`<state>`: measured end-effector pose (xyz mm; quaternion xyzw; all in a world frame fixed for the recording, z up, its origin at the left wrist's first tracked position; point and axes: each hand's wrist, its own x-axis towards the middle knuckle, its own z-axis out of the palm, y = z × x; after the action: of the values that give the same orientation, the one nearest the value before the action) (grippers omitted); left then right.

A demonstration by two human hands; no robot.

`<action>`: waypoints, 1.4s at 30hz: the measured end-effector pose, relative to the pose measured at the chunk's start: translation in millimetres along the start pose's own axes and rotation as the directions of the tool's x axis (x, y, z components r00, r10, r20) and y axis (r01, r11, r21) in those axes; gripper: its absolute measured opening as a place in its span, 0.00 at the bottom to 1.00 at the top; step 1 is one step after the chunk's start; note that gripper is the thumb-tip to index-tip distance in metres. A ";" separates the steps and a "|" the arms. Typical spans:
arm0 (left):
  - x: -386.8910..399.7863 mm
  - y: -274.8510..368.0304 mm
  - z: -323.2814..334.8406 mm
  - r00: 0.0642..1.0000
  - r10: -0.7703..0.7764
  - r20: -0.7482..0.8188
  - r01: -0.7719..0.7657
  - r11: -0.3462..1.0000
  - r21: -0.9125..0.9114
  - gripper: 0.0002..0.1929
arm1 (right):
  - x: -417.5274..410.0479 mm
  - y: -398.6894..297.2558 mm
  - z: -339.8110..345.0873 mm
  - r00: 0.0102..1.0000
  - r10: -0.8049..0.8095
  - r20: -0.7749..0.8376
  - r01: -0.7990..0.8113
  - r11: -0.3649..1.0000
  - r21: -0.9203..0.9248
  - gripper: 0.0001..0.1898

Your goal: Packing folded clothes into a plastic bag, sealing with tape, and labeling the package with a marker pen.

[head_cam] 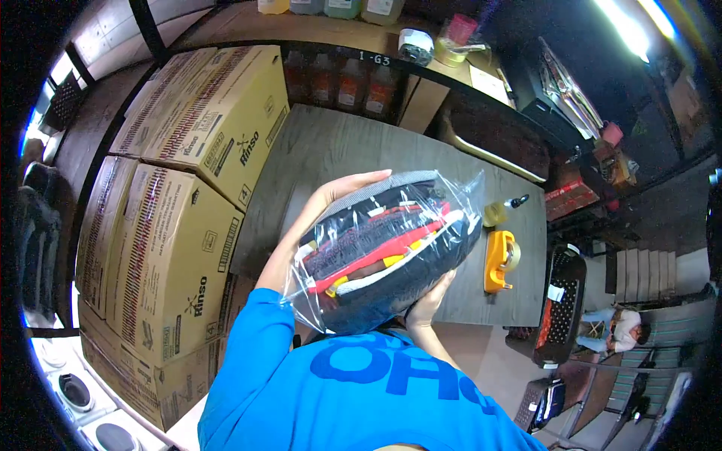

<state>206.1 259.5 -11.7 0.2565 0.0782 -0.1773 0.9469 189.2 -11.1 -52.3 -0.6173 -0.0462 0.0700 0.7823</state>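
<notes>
A bundle of folded clothes (389, 248) in a clear plastic bag is held up close to my chest. Dark, grey, red, white and yellow layers show through the shiny film. My left hand (352, 186) lies along the bundle's far left edge. Near its lower right side, my right hand (431, 301) supports it, with part of that hand hidden behind the bundle. Loose film sticks out at the bundle's upper right end. Below the bundle stretches a grey wood-look table (350, 132). An orange tape dispenser (496, 262) with a roll of tape sits on the table's right part.
Stacked Rinso cardboard boxes (186, 225) stand along the left. A small yellowish bottle (495, 215) is beside the dispenser. Behind the table, a shelf (316, 36) carries several jugs. At right are a black basket (558, 304) and a seated person (617, 330); washing machines (76, 392) show lower left.
</notes>
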 end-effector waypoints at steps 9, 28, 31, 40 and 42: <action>-52.3 2.4 -30.4 0.528 0.721 -0.449 -0.052 0.555 0.830 0.31 | 118.1 -64.7 -40.0 0.964 -0.129 0.234 0.162 0.979 -0.126 0.29; -150.3 -147.4 125.5 -0.303 0.819 -0.487 0.442 0.573 0.690 0.29 | 236.2 -108.7 34.6 0.792 0.007 0.611 0.489 0.593 -0.640 0.32; -147.2 -150.5 114.8 -0.352 0.817 -0.456 0.291 0.559 0.776 0.24 | 241.0 -105.8 35.2 0.741 -0.077 0.668 0.589 0.552 -0.590 0.30; -68.6 -195.3 52.2 -0.395 0.596 -0.699 -0.498 0.500 0.708 0.22 | 238.8 -8.8 9.7 0.730 0.360 0.581 0.118 0.772 -0.625 0.24; -60.6 -204.1 32.4 -0.402 0.654 -0.641 -0.519 0.414 0.747 0.20 | 226.9 12.7 6.8 0.676 0.413 0.610 -0.011 0.834 -0.552 0.25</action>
<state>75.2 96.4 -62.9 0.3450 0.5020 0.5737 0.5476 411.2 36.1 -66.2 -0.7249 -0.2846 0.3807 0.4986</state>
